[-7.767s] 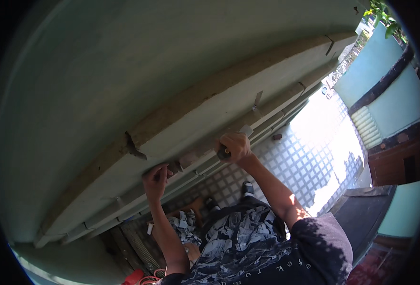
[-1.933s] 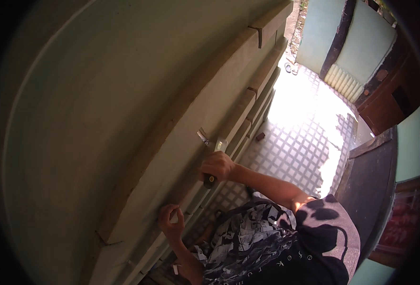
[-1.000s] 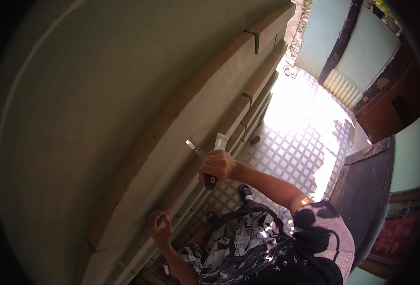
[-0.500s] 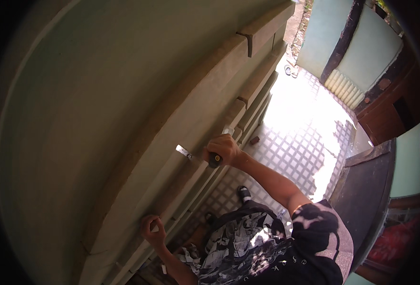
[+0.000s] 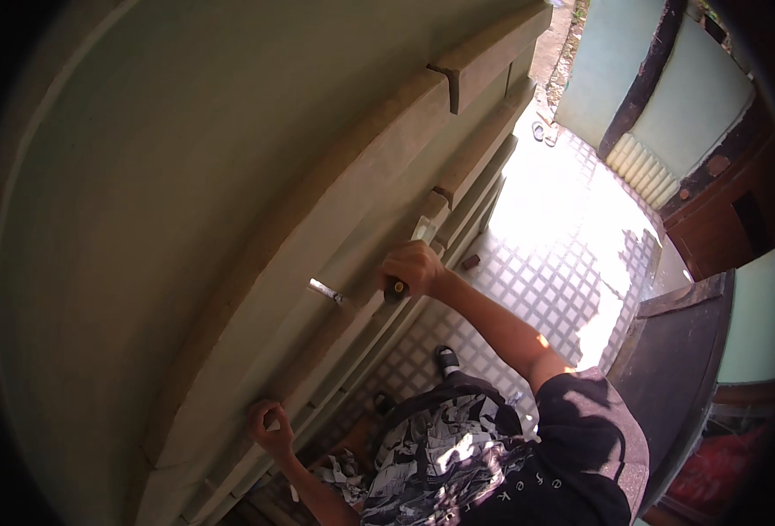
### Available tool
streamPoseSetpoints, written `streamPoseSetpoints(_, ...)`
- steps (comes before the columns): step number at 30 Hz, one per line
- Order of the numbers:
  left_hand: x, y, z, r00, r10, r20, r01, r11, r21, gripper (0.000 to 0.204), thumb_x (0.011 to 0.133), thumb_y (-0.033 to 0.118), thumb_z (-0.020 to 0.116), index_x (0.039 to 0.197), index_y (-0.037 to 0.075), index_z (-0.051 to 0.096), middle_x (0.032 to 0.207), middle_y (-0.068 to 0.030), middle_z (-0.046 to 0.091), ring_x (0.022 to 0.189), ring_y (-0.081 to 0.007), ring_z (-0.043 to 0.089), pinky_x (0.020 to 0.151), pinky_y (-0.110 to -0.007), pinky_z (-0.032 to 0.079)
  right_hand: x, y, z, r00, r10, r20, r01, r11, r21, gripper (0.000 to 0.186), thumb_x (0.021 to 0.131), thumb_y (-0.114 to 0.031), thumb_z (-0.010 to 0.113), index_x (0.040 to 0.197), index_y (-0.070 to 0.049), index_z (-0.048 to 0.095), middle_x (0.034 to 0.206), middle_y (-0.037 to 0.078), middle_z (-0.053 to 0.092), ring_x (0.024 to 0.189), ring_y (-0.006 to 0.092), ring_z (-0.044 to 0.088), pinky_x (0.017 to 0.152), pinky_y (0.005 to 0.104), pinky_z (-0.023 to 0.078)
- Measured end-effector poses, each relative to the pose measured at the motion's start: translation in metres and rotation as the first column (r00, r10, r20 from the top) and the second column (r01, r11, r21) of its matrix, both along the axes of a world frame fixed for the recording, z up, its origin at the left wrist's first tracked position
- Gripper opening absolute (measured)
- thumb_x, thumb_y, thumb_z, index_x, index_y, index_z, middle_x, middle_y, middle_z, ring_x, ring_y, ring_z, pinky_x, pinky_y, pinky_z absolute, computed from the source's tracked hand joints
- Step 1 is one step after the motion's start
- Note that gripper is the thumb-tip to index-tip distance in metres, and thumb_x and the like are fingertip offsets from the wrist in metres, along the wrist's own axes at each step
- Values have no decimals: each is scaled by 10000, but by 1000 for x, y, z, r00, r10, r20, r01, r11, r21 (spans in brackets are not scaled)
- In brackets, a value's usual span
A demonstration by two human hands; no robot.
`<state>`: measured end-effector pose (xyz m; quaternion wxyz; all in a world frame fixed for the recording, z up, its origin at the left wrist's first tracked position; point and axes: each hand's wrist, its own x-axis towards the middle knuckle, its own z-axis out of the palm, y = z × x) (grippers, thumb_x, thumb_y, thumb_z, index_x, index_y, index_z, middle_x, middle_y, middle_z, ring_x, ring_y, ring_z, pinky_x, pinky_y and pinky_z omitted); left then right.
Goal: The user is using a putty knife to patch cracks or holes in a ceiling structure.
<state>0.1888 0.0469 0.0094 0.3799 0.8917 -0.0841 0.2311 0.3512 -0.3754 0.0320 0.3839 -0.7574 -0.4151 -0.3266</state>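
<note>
My right hand point(image 5: 412, 266) is wrapped round the dark handle of a flat-bladed scraper point(image 5: 423, 230), which has a yellow spot on its handle end. Its pale blade points away from me, along a ledge of the greenish wall point(image 5: 365, 145). Lower and to the left, my left hand point(image 5: 271, 425) rests against a wall ledge point(image 5: 304, 355) with thumb and fingers curled into a ring. Whatever it may be pinching is too small or hidden to make out. Between the two hands, a small bright patch point(image 5: 324, 289) shows on the wall.
Stepped ledges run along the wall on my left. Below lies a checkered tile floor point(image 5: 527, 302) with strong sunlight on it and a small brown block point(image 5: 470, 261). Sandals point(image 5: 545, 133) lie farther off. A dark panel point(image 5: 668, 351) stands on the right.
My left hand has slid slightly left and toward me along the ledge. The scraper blade shows more beyond my right hand, which has barely moved. The bright patch has shifted left and down.
</note>
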Motion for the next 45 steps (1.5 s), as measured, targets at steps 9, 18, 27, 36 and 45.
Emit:
streamPoseSetpoints(9,-2,-5,1,1000,25,13,-25,1000,2,94,790,0,603,861,43,649,853,-72,610,648,-150,593,513,-239,475,6,-23,4,997,-81,15,81,996,24,198,561,-97,722,694,-153,587,620,-1,569,556,217,590,513,345,448)
streamPoseSetpoints(18,-2,-6,-1,998,68,5,-68,998,13,103,779,-12,608,845,52,653,846,-77,628,654,-157,611,512,-246,475,2,-28,9,999,28,-35,-26,998,63,193,562,-42,692,652,-112,536,574,27,524,507,233,558,477,353,432)
streamPoseSetpoints(27,1,-12,4,998,50,37,-51,999,20,89,781,11,627,844,68,652,854,-75,636,700,-179,631,528,-258,504,-21,16,11,992,115,46,-117,992,51,207,586,-53,713,632,-116,522,534,25,471,459,231,507,450,365,400)
streamPoseSetpoints(36,3,-18,6,999,45,9,-44,997,-58,132,746,-26,639,837,70,652,837,-64,639,709,-176,644,549,-259,537,-56,65,23,969,245,-26,-240,963,124,194,651,-27,675,634,-118,504,590,6,508,532,202,550,485,330,405)
streamPoseSetpoints(45,3,-20,18,1000,23,-11,-24,998,-51,137,744,-28,646,833,75,661,845,-61,652,706,-174,654,583,-258,546,-21,44,18,994,-101,-39,104,993,55,166,545,-72,693,632,-109,556,573,21,546,507,225,559,469,347,417)
